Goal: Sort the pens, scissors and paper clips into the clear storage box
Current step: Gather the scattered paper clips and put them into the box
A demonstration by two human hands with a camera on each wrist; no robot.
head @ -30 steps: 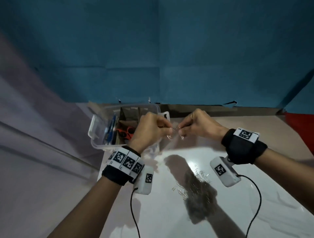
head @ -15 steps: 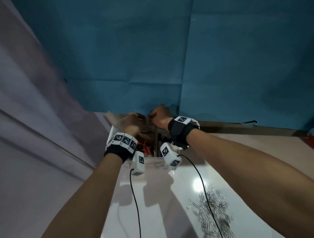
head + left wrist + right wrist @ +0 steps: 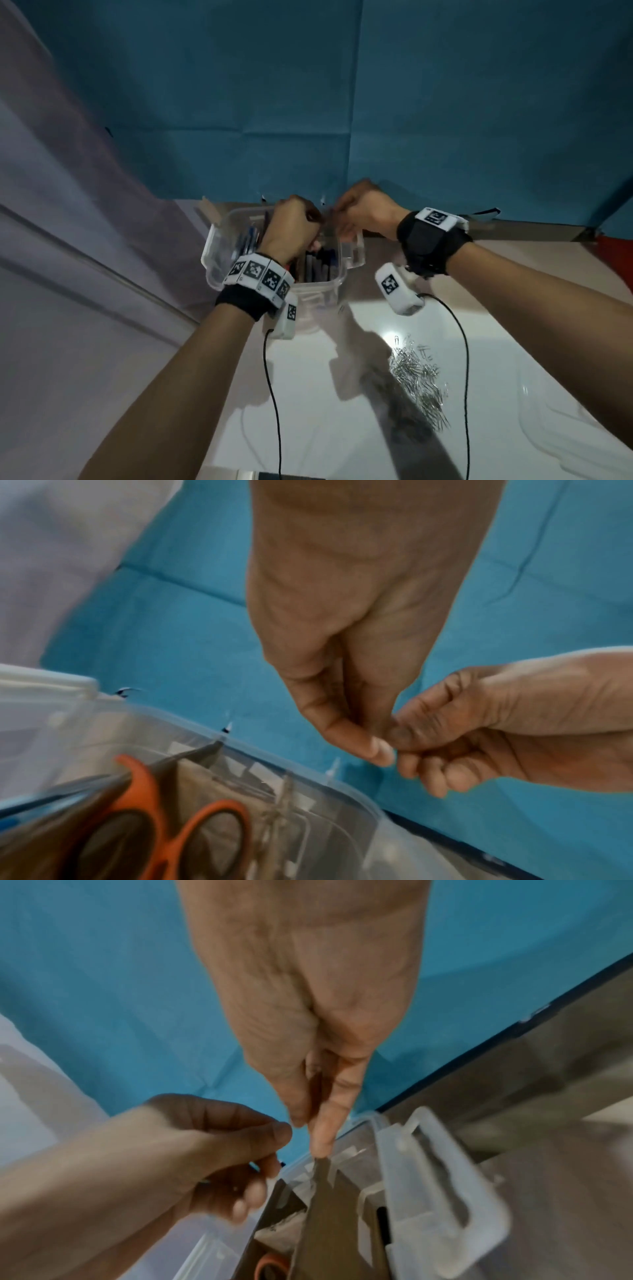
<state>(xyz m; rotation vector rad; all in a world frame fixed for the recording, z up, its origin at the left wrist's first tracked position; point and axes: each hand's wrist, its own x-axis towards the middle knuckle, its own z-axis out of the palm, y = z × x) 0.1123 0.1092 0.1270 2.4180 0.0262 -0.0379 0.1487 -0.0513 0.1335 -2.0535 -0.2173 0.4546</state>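
Hovering above clear storage box (image 3: 219,240): left hand (image 3: 291,228) and right hand (image 3: 364,214), fingers pinching together; held item impossible to tell.

Both the left hand (image 3: 291,222) and right hand (image 3: 364,209) hover, fingers curled, over the clear storage box (image 3: 219,246).

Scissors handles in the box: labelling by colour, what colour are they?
Orange; the scissors show best in the left wrist view.
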